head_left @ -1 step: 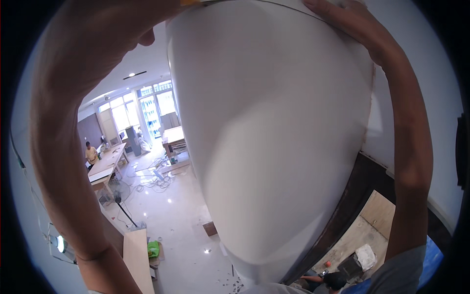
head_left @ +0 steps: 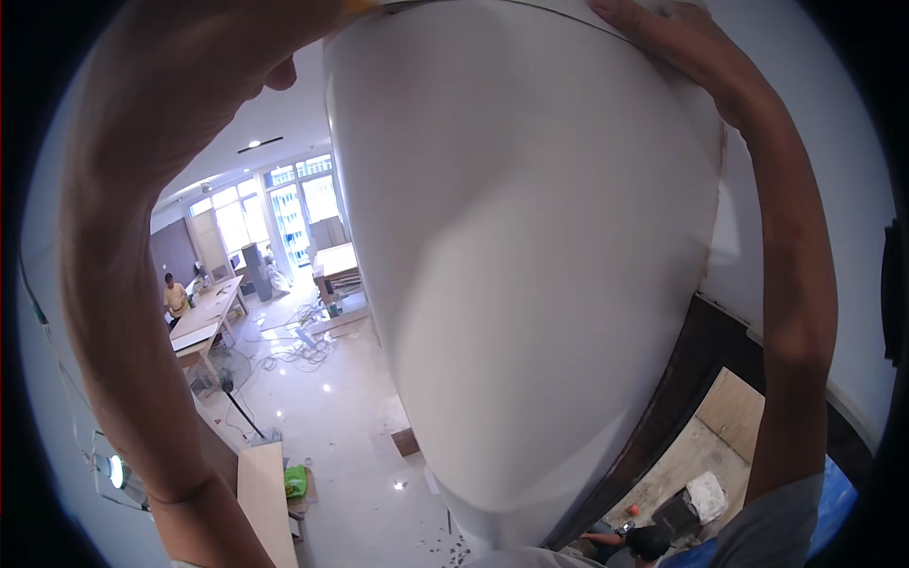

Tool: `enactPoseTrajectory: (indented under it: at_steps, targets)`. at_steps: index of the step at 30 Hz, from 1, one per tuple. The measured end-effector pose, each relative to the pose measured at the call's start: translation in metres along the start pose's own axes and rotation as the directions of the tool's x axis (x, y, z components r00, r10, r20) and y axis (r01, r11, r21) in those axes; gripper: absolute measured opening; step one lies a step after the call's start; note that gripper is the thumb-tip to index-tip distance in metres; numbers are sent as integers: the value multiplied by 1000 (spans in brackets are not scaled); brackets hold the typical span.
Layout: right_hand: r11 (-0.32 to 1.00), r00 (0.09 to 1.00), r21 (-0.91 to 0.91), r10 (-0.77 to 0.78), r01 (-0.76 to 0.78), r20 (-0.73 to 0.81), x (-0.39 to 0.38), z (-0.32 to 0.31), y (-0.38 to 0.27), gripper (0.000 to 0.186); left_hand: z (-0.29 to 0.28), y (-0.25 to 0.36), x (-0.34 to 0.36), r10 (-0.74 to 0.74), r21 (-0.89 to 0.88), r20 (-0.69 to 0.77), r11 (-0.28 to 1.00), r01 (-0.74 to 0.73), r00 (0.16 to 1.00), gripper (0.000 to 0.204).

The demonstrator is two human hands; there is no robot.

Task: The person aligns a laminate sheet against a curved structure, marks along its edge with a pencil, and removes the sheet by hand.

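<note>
A large smooth white curved panel (head_left: pixel 530 265) fills the middle, with a thin dark seam running along its top. Both my arms are raised around it. At the upper left, my left hand (head_left: pixel 317 21) is closed near the seam's left end, its fingers mostly cut off by the frame. A small yellow piece (head_left: pixel 362 6) shows at its fingertips, too little of it to name. My right hand (head_left: pixel 668 38) rests at the upper right with fingers stretched out along the panel's top edge, just by the seam.
Below left are a pale board (head_left: pixel 262 502), a green bag (head_left: pixel 296 481), a stand fan (head_left: pixel 229 383) and cables (head_left: pixel 294 355) on a shiny floor. A person (head_left: pixel 175 296) stands at a long worktable (head_left: pixel 213 312). Another person (head_left: pixel 647 542) is low at the bottom right, near plywood (head_left: pixel 729 412).
The yellow piece at my left hand has shifted slightly left, and more of the dark seam shows beside it. My right hand stays in place.
</note>
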State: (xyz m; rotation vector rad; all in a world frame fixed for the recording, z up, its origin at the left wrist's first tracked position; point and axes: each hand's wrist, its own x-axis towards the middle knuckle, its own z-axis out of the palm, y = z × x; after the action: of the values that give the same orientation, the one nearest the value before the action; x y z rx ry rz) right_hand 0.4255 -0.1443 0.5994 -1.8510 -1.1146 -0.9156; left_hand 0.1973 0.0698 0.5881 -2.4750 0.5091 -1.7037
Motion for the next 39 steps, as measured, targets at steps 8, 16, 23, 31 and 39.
enactPoseTrajectory:
  at_steps: [8,16,23,31,39]
  targets:
    - [983,994,-155,108,-102,27,28,3,29,112,-21,-36,-6,225,-553,-161,786,-276,961,17]
    - [996,998,-90,-6,0,-66,24,8,34,130,23,-8,7,23,-82,-650,992,-100,760,52]
    - [999,999,-33,26,-27,-21,26,4,27,137,40,-27,22,-240,-215,-562,966,140,791,76]
    - [997,997,-69,17,-22,-70,27,7,32,126,68,-49,31,-434,-534,-428,829,166,793,85]
    - [991,989,-68,109,-116,-98,33,1,37,111,50,-61,6,-378,-682,-273,724,99,885,70]
